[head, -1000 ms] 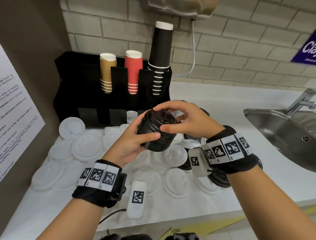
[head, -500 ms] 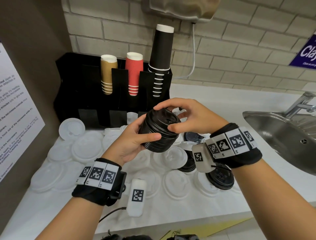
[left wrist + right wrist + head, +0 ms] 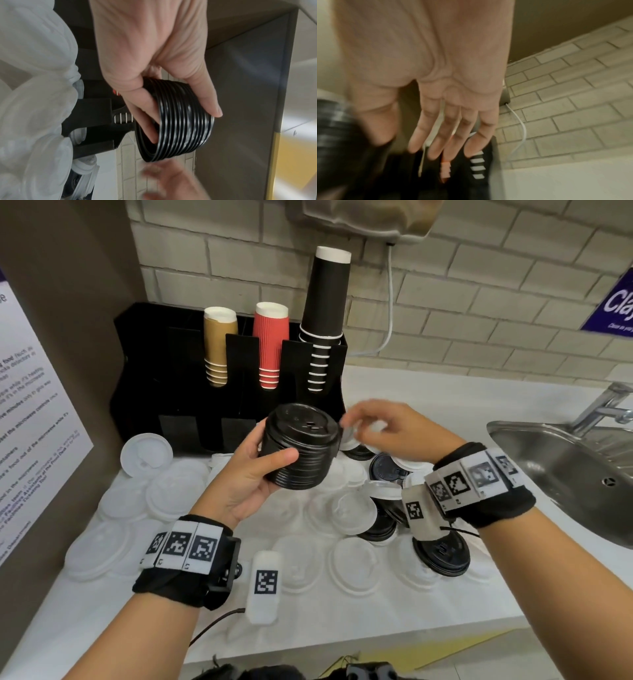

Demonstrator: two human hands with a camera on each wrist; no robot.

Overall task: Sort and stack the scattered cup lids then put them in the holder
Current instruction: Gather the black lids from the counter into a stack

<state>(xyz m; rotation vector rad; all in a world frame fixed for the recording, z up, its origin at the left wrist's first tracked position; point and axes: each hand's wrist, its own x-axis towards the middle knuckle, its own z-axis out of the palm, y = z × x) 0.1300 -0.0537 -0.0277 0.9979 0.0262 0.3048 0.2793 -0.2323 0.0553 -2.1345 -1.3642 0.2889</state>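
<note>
A stack of several black cup lids (image 3: 301, 453) is held tilted above the counter; my left hand (image 3: 270, 460) grips it, thumb on the near side and fingers behind. The left wrist view shows the same stack (image 3: 185, 121) between thumb and fingers of the left hand (image 3: 181, 117). My right hand (image 3: 370, 422) hovers just right of the stack, blurred, fingers straight and holding nothing (image 3: 447, 146). The black holder (image 3: 191, 392) stands behind. White lids (image 3: 178, 494) and loose black lids (image 3: 442, 553) lie scattered on the counter.
The holder's slots carry brown cups (image 3: 219, 347), red cups (image 3: 270, 344) and tall black cups (image 3: 325, 313). A steel sink (image 3: 565, 474) with a faucet (image 3: 603, 405) is at the right. A wall with a poster (image 3: 30, 422) closes the left side.
My right hand has let go of the top of the black stack and moved away to the right with its fingers straightened. The left hand still holds the stack, now slightly higher.
</note>
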